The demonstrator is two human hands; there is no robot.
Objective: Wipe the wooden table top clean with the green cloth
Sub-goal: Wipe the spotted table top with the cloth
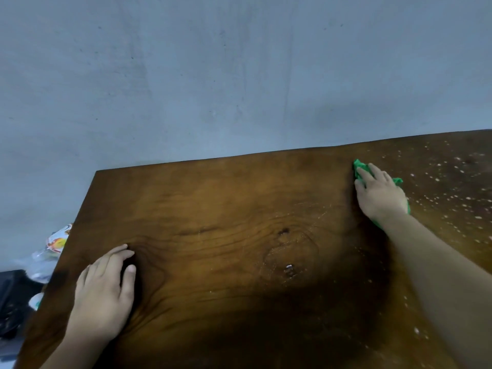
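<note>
The brown wooden table top (pixel 218 209) fills the lower part of the view, its far edge against a wall. My right hand (pixel 379 194) lies flat on the green cloth (pixel 360 166) near the far edge, right of centre; the cloth shows only at the fingertips and along the hand's right side. White specks and crumbs (pixel 452 190) cover the wood to the right of the cloth. My left hand (pixel 106 291) rests palm down on the bare wood near the table's left edge, fingers slightly spread, holding nothing.
A grey wall (pixel 213 75) rises behind the table. Beyond the left edge, lower down, lie plastic wrappers (pixel 53 246) with coloured print and a dark object (pixel 13 296). A small wet-looking spot (pixel 288 269) sits at a knot in the wood near the centre.
</note>
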